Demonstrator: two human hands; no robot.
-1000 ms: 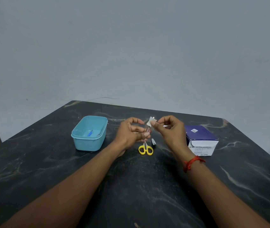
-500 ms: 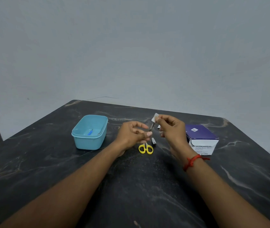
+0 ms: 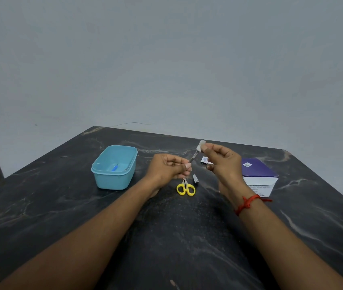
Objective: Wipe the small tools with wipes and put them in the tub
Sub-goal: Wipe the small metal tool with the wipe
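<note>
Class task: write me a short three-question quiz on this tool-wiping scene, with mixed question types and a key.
1. Fill in: the left hand pinches a thin metal ____.
2. The right hand pinches: A a wipe; B a spoon; C nothing.
3. True or false: the yellow scissors lie on the table, outside the tub.
Key: 1 tool; 2 A; 3 true.

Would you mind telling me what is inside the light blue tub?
A small blue-handled tool lies on the floor of the tub. The near wall covers the front strip of the floor, so anything there is hidden.
</note>
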